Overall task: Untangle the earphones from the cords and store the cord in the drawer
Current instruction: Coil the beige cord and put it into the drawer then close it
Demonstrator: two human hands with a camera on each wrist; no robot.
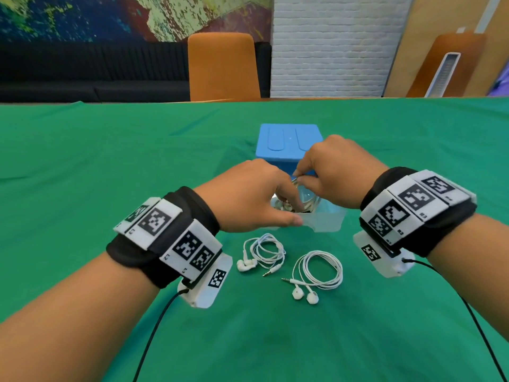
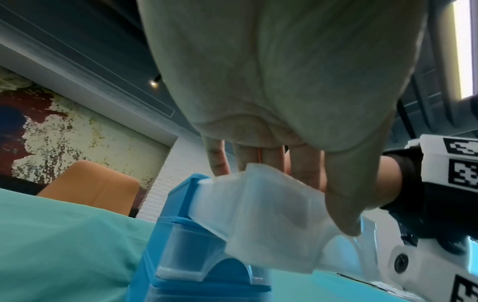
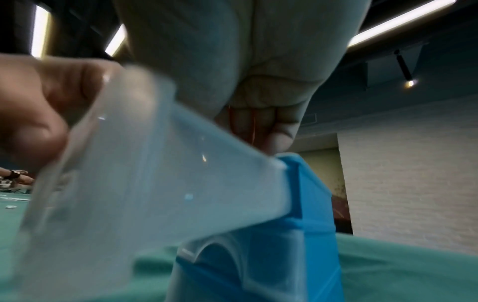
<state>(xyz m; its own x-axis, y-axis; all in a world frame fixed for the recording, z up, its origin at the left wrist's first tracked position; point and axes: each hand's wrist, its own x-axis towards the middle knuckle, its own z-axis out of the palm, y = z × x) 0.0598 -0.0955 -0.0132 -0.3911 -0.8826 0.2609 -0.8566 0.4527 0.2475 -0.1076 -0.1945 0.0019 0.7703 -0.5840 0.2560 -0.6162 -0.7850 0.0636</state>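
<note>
A blue drawer box (image 1: 286,142) stands on the green cloth with its translucent drawer (image 1: 327,219) pulled out toward me. A shiny coiled cord (image 1: 286,205) lies in the drawer, mostly hidden by my hands. My left hand (image 1: 261,194) reaches its fingers down into the drawer onto the cord. Its thumb (image 2: 344,204) lies against the drawer's (image 2: 258,204) front wall. My right hand (image 1: 336,175) hovers over the drawer and pinches a bit of the cord between thumb and forefinger. Two white earphones, one (image 1: 261,255) on the left and the other (image 1: 316,271) on the right, lie coiled and apart in front of the drawer.
The green cloth (image 1: 110,150) covers the whole table. An orange chair (image 1: 223,67) stands behind the table's far edge, with a dark sofa and a white brick wall beyond. Black cables hang from both wrist cameras over the near table.
</note>
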